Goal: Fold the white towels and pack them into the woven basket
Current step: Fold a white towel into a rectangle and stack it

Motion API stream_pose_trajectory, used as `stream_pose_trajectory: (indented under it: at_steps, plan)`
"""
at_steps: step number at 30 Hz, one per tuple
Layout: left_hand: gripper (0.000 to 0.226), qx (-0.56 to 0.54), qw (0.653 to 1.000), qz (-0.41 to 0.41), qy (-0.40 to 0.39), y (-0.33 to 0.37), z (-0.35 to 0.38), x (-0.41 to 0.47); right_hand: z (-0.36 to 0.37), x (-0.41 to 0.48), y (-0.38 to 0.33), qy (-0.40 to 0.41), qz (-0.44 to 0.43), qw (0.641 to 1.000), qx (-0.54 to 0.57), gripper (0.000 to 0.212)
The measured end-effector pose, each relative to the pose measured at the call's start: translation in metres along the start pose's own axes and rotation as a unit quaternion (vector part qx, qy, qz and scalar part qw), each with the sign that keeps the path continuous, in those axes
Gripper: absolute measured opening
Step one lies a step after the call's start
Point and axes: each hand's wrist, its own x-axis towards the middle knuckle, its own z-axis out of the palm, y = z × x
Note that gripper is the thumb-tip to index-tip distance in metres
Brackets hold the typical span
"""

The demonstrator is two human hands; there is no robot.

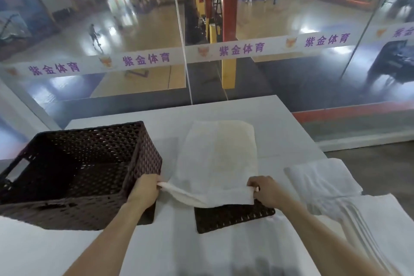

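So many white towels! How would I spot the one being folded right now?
On the white table, look just right of the dark woven basket. One towel lies spread out there, its near corners pinched by the left hand and right hand. Unlike the stacked towels at the far right, it lies alone and looks faintly yellowed.

The towel [215, 159] hides the far part of the dark mat [233, 217]; at 4 o'clock the towel pile [331, 186] is cut off.
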Motion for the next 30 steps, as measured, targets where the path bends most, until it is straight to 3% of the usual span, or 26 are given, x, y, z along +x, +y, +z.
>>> stream_pose_trajectory:
  at_steps: [5,7,9,11,13,15,17,19,22,23,25,27,29,30]
  plan:
    - [0.026,-0.154,0.988,-0.011,0.029,0.017,-0.02,0.0,-0.007,-0.008,-0.004,-0.028,-0.024,0.997,0.062,0.041]
    - [0.008,-0.282,0.955,-0.045,0.08,0.029,-0.031,0.001,-0.014,-0.013,-0.008,-0.029,-0.031,0.993,0.112,0.041]
    - [0.013,-0.335,0.933,-0.065,0.114,0.041,-0.039,0.003,-0.02,-0.02,-0.014,-0.032,-0.035,0.989,0.141,0.033]
    - [0.019,-0.273,0.956,-0.055,0.087,0.046,-0.048,0.01,-0.024,-0.029,-0.02,-0.054,-0.028,0.987,0.15,0.03]
    - [0.021,-0.138,0.99,-0.024,-0.014,0.045,-0.057,0.018,-0.027,-0.038,-0.02,-0.118,-0.003,0.981,0.154,0.021]
    - [0.03,-0.022,0.988,-0.015,-0.15,0.043,-0.068,0.025,-0.029,-0.046,-0.016,-0.208,0.018,0.966,0.154,0.021]
    - [0.055,0.041,0.97,-0.029,-0.236,0.044,-0.08,0.03,-0.029,-0.047,-0.008,-0.272,0.033,0.943,0.188,0.027]
    - [0.06,0.055,0.966,-0.038,-0.25,0.045,-0.085,0.039,-0.031,-0.046,-0.003,-0.296,0.045,0.925,0.236,0.029]
    - [0.045,0.051,0.963,-0.028,-0.265,0.054,-0.094,0.054,-0.043,-0.037,0.003,-0.284,0.048,0.93,0.229,0.042]
    - [0.044,0.047,0.965,-0.013,-0.257,0.06,-0.1,0.063,-0.051,-0.029,0.007,-0.278,0.049,0.933,0.224,0.048]
    - [0.047,-0.008,0.983,0.0,-0.181,0.075,-0.113,0.091,-0.073,-0.009,0.008,-0.21,0.062,0.945,0.243,0.04]
    - [0.044,-0.102,0.994,-0.012,-0.048,0.087,-0.12,0.127,-0.095,0.025,0.017,-0.043,0.111,0.949,0.293,0.028]
    - [0.042,-0.138,0.987,-0.024,0.08,0.095,-0.116,0.157,-0.109,0.058,0.028,0.114,0.174,0.929,0.307,0.043]
    - [0.047,-0.134,0.984,-0.029,0.114,0.095,-0.107,0.167,-0.111,0.069,0.034,0.147,0.199,0.93,0.271,0.058]
